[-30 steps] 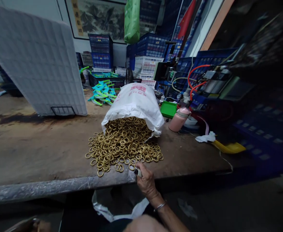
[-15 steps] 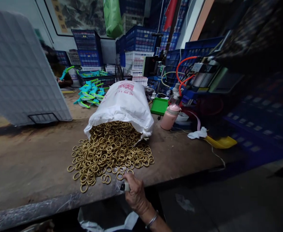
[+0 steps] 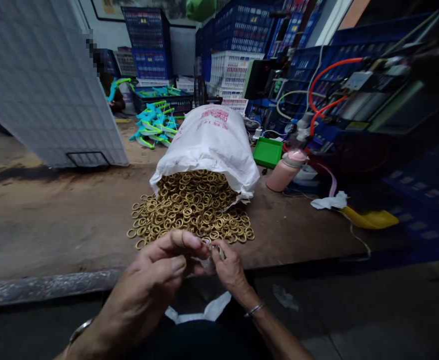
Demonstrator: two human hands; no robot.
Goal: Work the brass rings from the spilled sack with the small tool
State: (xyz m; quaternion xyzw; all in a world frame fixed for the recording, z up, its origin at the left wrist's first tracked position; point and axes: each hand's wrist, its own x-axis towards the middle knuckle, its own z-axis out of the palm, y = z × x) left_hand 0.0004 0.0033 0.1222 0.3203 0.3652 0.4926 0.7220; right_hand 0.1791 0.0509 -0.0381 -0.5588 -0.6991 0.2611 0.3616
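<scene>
A heap of gold-coloured rings (image 3: 182,212) spills from the mouth of a white woven sack (image 3: 219,135) lying on the table. Over the heap's near edge, my left hand (image 3: 155,280) has its thumb and forefinger apart, fingertips reaching toward my right hand. No object shows clearly between them. My right hand (image 3: 230,270) is closed on a small pale tool (image 3: 220,253), mostly covered by the fingers. Something small and shiny sits between the two hands' fingertips, too blurred to make out.
A white ribbed panel (image 3: 62,100) stands at left, a person partly behind it. Turquoise-and-green plastic parts (image 3: 154,125) lie beyond the sack. To its right are a green tray (image 3: 268,152), a pink bottle (image 3: 285,170) and a yellow scoop (image 3: 371,217). Crates (image 3: 238,30) are stacked behind.
My left hand has come into view and met my right hand at the table's front edge. The pale tool stays in my right hand. The view has shifted left and downward.
</scene>
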